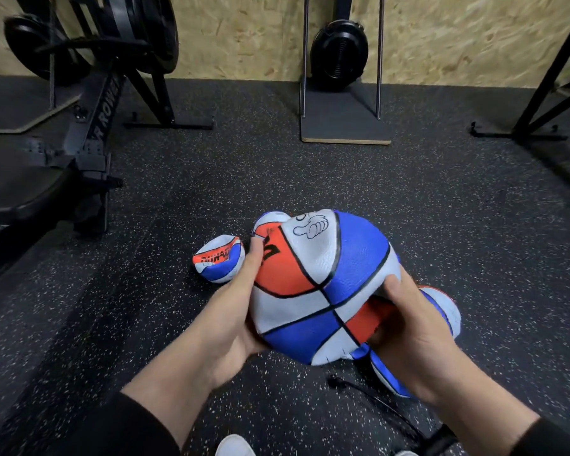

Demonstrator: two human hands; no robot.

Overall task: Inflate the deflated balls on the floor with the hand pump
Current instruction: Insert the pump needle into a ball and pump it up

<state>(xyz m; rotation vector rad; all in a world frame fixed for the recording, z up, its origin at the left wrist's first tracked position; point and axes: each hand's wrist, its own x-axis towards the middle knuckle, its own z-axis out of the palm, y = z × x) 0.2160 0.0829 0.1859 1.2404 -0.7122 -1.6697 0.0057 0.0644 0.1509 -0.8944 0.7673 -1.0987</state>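
Red-white-blue floppy ball [313, 291] sits btwn both hands: left hand [234, 311] grips its left side, right hand [408, 337] pinches its right fold. Pump hose [369, 396] lies just under ball, nearer right hand.

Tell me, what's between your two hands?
A floppy, half-flat red, white and blue ball, seen in the head view. The left hand grips one side and the right hand grips the other.
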